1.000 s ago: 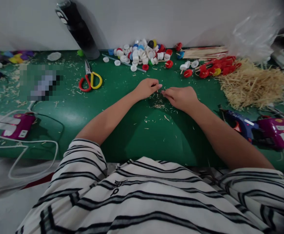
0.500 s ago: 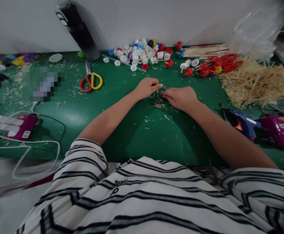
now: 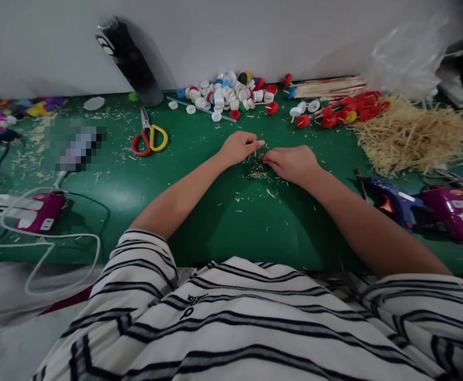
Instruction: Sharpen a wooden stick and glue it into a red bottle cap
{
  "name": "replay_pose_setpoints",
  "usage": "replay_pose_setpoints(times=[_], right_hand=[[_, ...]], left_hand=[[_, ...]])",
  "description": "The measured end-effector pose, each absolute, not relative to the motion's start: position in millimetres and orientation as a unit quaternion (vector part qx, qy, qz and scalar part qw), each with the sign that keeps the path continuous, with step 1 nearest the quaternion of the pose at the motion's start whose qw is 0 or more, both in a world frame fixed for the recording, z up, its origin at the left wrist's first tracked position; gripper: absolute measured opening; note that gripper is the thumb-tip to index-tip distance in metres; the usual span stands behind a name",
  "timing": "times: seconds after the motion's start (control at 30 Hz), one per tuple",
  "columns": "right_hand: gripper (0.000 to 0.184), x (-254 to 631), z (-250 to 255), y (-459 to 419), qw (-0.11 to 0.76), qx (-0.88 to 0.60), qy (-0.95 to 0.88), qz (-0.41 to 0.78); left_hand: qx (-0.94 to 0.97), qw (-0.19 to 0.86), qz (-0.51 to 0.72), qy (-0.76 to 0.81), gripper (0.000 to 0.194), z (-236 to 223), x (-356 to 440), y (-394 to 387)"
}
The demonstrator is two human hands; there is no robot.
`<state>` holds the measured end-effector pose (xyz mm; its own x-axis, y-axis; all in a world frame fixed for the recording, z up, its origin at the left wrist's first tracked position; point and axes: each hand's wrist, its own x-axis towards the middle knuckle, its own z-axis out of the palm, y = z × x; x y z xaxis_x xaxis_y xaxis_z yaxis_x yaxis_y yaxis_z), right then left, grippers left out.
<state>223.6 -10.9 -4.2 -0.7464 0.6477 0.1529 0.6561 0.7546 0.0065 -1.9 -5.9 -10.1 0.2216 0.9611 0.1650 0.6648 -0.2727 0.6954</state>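
Over the middle of the green table [image 3: 215, 233], my left hand [image 3: 237, 148] is closed in a pinch. A short pale wooden stick [image 3: 255, 153] pokes down from its fingertips. Just right of it my right hand [image 3: 292, 162] is closed too, thumb and fingers pressed together. Whatever it grips is too small or hidden to name. The two sets of fingertips are close but a small gap shows between them. Beneath them lies a little heap of shredded straw bits [image 3: 257, 174].
Behind my hands are piled bottle caps [image 3: 229, 95]. Scissors [image 3: 149, 135], a black bottle [image 3: 134, 69] and a purple power strip [image 3: 44, 211] are leftward. Red caps on sticks [image 3: 358, 108], wooden skewers [image 3: 330, 88], straw [image 3: 409, 137] and a blue glue gun [image 3: 393, 198] lie rightward.
The camera view has shifted slightly, so the things on the table appear a little lower. My hands keep nearly the same pinched pose, fingertips close together.
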Motion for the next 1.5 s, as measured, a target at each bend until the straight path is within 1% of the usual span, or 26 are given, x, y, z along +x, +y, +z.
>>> replay_pose_setpoints(times=[0.27,0.4,0.57,0.77,0.87,0.97,1.1,1.17,1.3,1.5], right_hand=[[0.041,223.9,-2.5,-8.7,0.082,-0.356,-0.929,-0.058],[0.038,222.5,-2.4,-5.1,0.087,-0.354,-0.93,-0.042],[0.036,226.7,-4.6,-6.6,0.067,-0.347,-0.935,-0.021],[0.038,225.8,-1.5,-8.9,0.079,-0.359,-0.929,-0.05],[0.037,224.5,-0.1,-9.7,0.07,-0.352,-0.933,-0.04],[0.038,225.3,0.0,-10.2,0.066,-0.341,-0.937,-0.029],[0.042,226.9,-2.4,-8.8,0.098,-0.357,-0.927,-0.053],[0.042,227.4,-5.1,-7.1,0.107,-0.36,-0.925,-0.054],[0.038,228.0,-9.6,-6.2,0.095,-0.348,-0.932,-0.038],[0.043,224.2,-5.7,-11.7,0.102,-0.366,-0.923,-0.054]], left_hand=[[0.742,0.247,0.301,0.545,0.051,-14.6,-3.0,-1.8],[0.747,0.239,0.297,0.545,0.051,-14.5,-3.0,-1.5],[0.745,0.243,0.283,0.553,0.051,-8.7,-1.2,-6.4],[0.738,0.249,0.28,0.562,0.052,-7.4,-0.6,-6.9],[0.743,0.238,0.278,0.56,0.053,-7.0,-0.2,-7.5],[0.75,0.234,0.273,0.556,0.05,-5.2,1.0,-8.7],[0.756,0.238,0.249,0.556,0.045,-1.5,2.2,-9.2],[0.758,0.239,0.236,0.559,0.043,0.4,1.8,-9.5],[0.768,0.24,0.224,0.55,0.04,2.8,0.1,-11.5],[0.776,0.233,0.22,0.543,0.04,-2.1,-2.5,-9.8]])
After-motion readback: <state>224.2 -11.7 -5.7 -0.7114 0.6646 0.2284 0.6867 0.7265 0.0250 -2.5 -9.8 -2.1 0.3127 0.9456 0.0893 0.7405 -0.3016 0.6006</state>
